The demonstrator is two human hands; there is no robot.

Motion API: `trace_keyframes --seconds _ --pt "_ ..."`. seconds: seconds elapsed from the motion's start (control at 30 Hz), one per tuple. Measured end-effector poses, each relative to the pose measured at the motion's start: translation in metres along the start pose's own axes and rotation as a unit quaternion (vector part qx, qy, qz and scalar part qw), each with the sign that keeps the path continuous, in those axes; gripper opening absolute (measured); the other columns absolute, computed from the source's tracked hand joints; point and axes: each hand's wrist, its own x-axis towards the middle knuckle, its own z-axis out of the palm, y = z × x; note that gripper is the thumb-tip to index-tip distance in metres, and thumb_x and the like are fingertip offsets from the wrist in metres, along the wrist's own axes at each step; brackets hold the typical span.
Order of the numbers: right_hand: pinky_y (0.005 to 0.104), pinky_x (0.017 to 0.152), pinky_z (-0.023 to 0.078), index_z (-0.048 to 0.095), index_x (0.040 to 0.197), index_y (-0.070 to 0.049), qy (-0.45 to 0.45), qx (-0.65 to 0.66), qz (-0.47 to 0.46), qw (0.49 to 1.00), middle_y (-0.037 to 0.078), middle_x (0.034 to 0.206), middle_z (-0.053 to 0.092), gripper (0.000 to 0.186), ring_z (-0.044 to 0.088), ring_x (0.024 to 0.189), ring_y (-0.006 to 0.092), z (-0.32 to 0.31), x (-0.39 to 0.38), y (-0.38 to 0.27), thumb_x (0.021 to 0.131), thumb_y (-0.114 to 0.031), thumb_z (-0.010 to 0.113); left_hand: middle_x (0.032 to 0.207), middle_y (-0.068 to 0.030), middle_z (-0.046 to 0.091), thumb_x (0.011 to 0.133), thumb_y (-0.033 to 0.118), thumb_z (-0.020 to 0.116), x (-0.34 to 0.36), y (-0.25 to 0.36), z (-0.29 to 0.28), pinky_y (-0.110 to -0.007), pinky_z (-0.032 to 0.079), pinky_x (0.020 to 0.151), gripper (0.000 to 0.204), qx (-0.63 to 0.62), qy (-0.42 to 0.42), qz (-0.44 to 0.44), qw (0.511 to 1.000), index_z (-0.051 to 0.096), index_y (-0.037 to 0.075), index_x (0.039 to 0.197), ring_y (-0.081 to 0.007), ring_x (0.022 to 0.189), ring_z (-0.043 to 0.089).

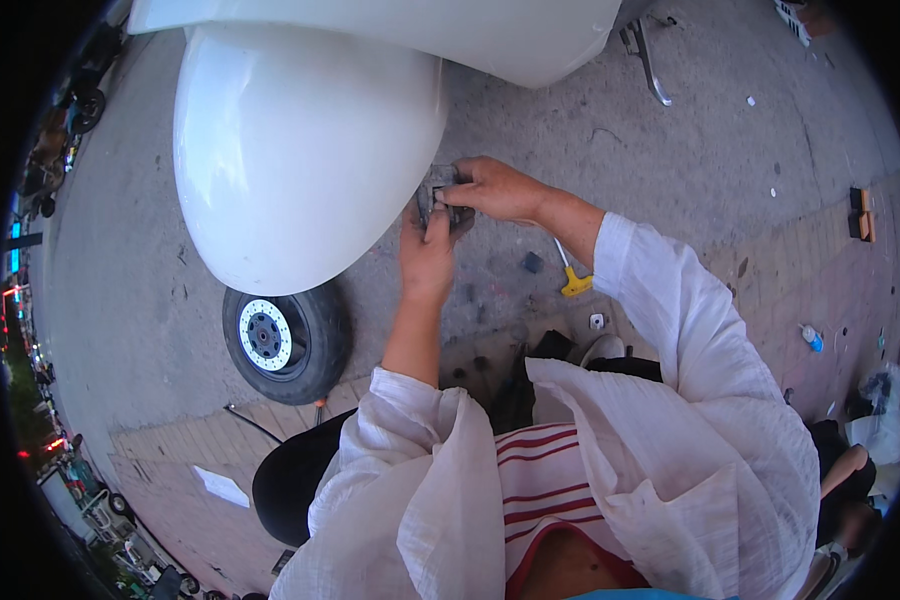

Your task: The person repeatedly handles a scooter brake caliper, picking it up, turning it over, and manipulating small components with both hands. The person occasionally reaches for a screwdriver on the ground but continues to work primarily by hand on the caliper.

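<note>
My left hand [427, 262] comes up from below and closes around a small, dark, grimy metal part that looks like a brake caliper [438, 178]. From the right, my right hand [498, 190] grips the same part, thumb pressed on its near face. Both hands hide much of it. Just left of them is the rounded white fender [305, 150] of a vehicle. Below the fender a wheel [332, 335] with a black tyre rests on the ground, its brake disc [266, 335] facing up.
A yellow-handled tool [576, 282] lies right of my hands, close to a small dark block [533, 262]. A metal kickstand [650, 70] shows at the top. White paper [221, 486] lies lower left. Another person [842, 475] is at the lower right.
</note>
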Motion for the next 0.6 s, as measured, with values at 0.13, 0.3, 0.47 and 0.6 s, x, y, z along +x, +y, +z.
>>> trace_keyframes --seconds 0.13,0.3,0.47,0.6 --pt "0.0306 0.076 0.048 0.063 0.099 0.005 0.034 0.012 -0.004 0.999 0.01 0.09 0.066 0.03 0.06 0.084 0.0151 0.002 0.003 0.004 0.086 -0.022 0.065 0.128 -0.015 0.052 0.097 0.011 0.044 0.005 -0.012 0.002 -0.043 0.052 0.095 0.044 -0.019 0.021 0.019 0.999 0.035 -0.002 0.138 -0.0269 0.111 0.059" --pt "0.0315 0.076 0.047 0.064 0.099 0.006 0.036 0.041 -0.002 0.998 0.011 0.089 0.066 0.031 0.06 0.082 0.0173 0.001 0.006 0.013 0.084 -0.021 0.066 0.128 -0.0146 0.052 0.098 0.013 0.047 0.007 -0.019 -0.004 -0.044 0.052 0.097 0.038 -0.054 -0.013 0.028 0.998 0.04 -0.001 0.133 -0.0266 0.115 0.057" --pt "0.0325 0.077 0.046 0.065 0.096 0.006 0.062 0.017 -0.014 0.998 0.011 0.089 0.066 0.033 0.059 0.081 0.0178 0.003 -0.004 0.001 0.082 -0.023 0.066 0.129 -0.0135 0.051 0.099 0.012 0.046 0.0 -0.016 0.004 -0.044 0.048 0.103 0.037 -0.111 -0.009 0.03 0.993 0.038 0.003 0.135 -0.0271 0.118 0.055" --pt "0.032 0.076 0.047 0.069 0.096 0.003 0.058 0.031 -0.017 0.998 0.011 0.088 0.067 0.031 0.06 0.082 0.0173 0.005 0.0 0.01 0.081 -0.024 0.067 0.129 -0.0123 0.053 0.099 0.012 0.046 0.001 -0.018 0.004 -0.044 0.05 0.1 0.035 -0.124 -0.018 0.024 0.992 0.04 0.005 0.133 -0.0278 0.117 0.056"
